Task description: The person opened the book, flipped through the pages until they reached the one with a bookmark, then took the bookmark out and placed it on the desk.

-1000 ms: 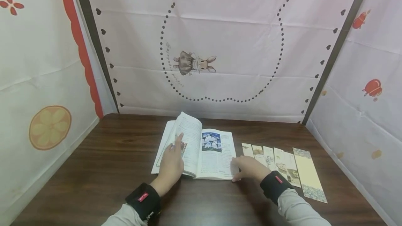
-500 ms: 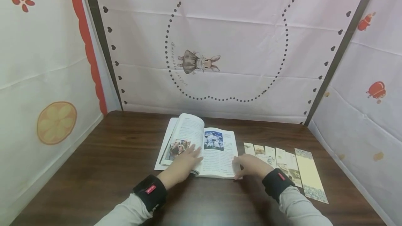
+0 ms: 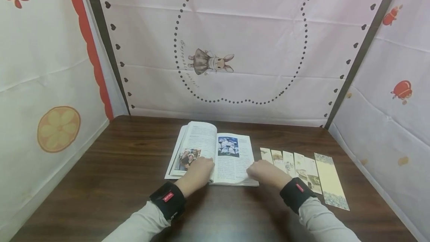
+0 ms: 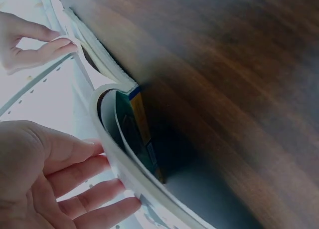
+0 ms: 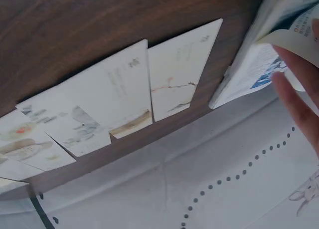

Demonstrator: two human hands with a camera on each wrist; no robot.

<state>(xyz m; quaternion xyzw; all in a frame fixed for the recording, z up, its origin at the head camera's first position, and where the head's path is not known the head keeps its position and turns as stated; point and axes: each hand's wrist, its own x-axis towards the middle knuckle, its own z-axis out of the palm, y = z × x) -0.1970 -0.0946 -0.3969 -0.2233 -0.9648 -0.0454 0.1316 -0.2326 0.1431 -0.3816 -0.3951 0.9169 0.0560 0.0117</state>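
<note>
An open book [image 3: 233,171] lies on the wooden table, a blue photo at the top of its right-hand page. My left hand [image 3: 199,171] rests on the thick left-hand stack of pages near the spine. In the left wrist view its fingers [image 4: 87,199] lie loosely bent along the curved pages. At the book's lower right my right hand [image 3: 267,171] pinches the edge of a page. The right wrist view has that page [image 5: 291,43] curling up between thumb and fingers. A group photo [image 3: 188,159] shows on the left page, partly behind my left hand.
Right of the book, several narrow illustrated cards [image 3: 288,161] lie in an overlapping row, partly behind my right hand. A longer yellow card [image 3: 330,178] with patterned ends lies beyond them. Printed cloth walls [image 3: 252,62] stand at the back and both sides of the table [image 3: 117,167].
My left hand let the turned pages down on the left and moved toward the spine, settling on them. My right hand stayed at the lower right, its fingers drawing in on the page edge.
</note>
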